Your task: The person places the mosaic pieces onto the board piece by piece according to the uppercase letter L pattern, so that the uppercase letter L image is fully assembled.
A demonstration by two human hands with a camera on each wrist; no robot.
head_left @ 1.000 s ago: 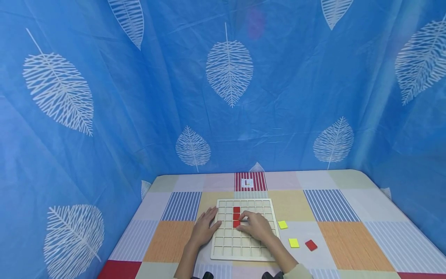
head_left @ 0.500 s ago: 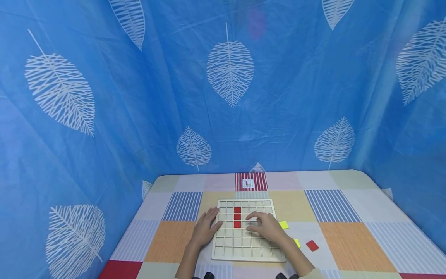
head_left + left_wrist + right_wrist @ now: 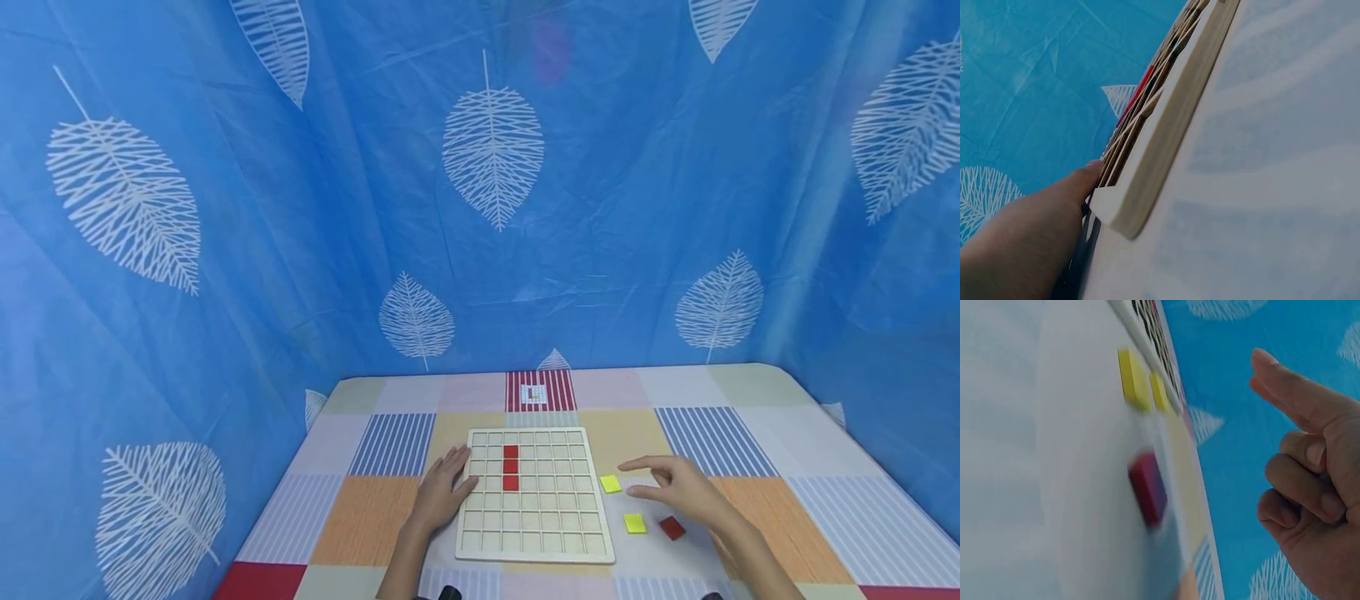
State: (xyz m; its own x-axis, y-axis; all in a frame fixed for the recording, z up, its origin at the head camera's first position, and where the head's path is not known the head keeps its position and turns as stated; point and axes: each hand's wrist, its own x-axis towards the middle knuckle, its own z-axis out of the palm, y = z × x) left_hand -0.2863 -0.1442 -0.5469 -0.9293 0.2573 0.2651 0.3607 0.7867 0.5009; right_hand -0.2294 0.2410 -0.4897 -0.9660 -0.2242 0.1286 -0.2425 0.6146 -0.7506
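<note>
A left hand, grip apart, touched a gridded board bearing three red tiles; rightward on the counter, two yellow tiles and a loose red tile lay near a raised right hand (its grip also apart).

Curtained-off work spot, wider room type can't be told: blue leaf-print curtain hangs left, back and right around patchwork-covered desk.

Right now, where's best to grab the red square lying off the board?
Probably pinch the red square by two opposite edges, coming from above and the right: it lies flat, edges free, with a yellow square on its left.
</note>
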